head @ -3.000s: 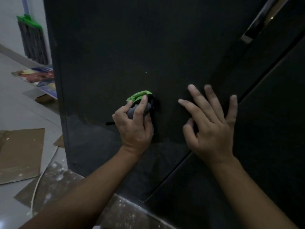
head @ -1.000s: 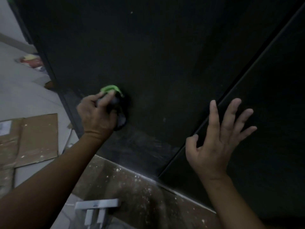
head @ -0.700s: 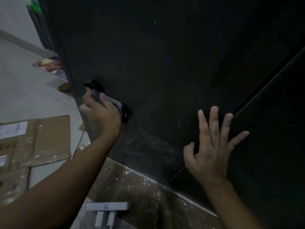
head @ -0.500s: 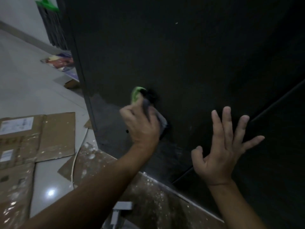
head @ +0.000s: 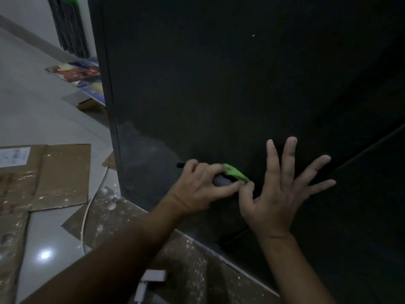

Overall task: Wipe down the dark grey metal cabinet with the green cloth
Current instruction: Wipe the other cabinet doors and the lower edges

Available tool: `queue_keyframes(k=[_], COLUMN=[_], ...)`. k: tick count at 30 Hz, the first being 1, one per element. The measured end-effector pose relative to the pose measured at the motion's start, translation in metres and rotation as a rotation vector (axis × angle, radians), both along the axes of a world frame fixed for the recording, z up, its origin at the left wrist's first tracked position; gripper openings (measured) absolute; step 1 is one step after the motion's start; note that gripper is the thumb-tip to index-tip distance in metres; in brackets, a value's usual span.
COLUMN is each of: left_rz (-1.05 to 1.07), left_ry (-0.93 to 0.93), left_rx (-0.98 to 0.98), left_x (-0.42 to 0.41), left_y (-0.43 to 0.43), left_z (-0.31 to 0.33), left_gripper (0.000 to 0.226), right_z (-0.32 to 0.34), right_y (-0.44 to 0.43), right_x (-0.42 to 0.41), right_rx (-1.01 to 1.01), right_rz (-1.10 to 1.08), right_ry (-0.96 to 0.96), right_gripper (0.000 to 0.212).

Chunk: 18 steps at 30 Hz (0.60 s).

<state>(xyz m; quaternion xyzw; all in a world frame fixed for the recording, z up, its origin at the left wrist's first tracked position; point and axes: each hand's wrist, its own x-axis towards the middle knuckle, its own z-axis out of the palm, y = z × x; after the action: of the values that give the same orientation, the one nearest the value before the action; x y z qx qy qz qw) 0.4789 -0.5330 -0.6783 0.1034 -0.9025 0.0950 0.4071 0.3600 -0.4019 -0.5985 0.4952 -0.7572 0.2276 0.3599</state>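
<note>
Left hand (head: 198,187): gripping the green cloth (head: 235,172), pressing it low on the cabinet (head: 219,84).
Right hand (head: 282,189): lying flat against the cabinet, fingers spread.

The cabinet (head: 219,84) is dark grey, almost black, with a paler grey patch low on its left. The cloth (head: 235,173) is bright green with a grey part. The cardboard (head: 63,176) is brown, flecked white; the floor (head: 32,102) pale grey; a printed sheet (head: 81,73) red, blue, yellow.
</note>
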Motion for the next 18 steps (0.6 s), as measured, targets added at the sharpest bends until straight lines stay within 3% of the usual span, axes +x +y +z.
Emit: queue_keyframes(k=[4, 8, 18], left_rz=[0.142, 0.296, 0.52], left_ry=[0.084, 0.169, 0.832], left_rx=[0.07, 0.225, 0.817], left_x=[0.039, 0.074, 0.06], left_y=[-0.055, -0.088, -0.102], left_z=[0.019, 0.017, -0.003], left_gripper=[0.055, 0.054, 0.044], right_z=[-0.008, -0.013, -0.021], right_y=[-0.008, -0.01, -0.017], right_x=[-0.004, -0.008, -0.004], right_rx=[-0.004, 0.008, -0.028], right_rz=[-0.069, -0.096, -0.016], right_ry=[0.028, 0.069, 0.014], right_gripper=[0.063, 0.064, 0.064])
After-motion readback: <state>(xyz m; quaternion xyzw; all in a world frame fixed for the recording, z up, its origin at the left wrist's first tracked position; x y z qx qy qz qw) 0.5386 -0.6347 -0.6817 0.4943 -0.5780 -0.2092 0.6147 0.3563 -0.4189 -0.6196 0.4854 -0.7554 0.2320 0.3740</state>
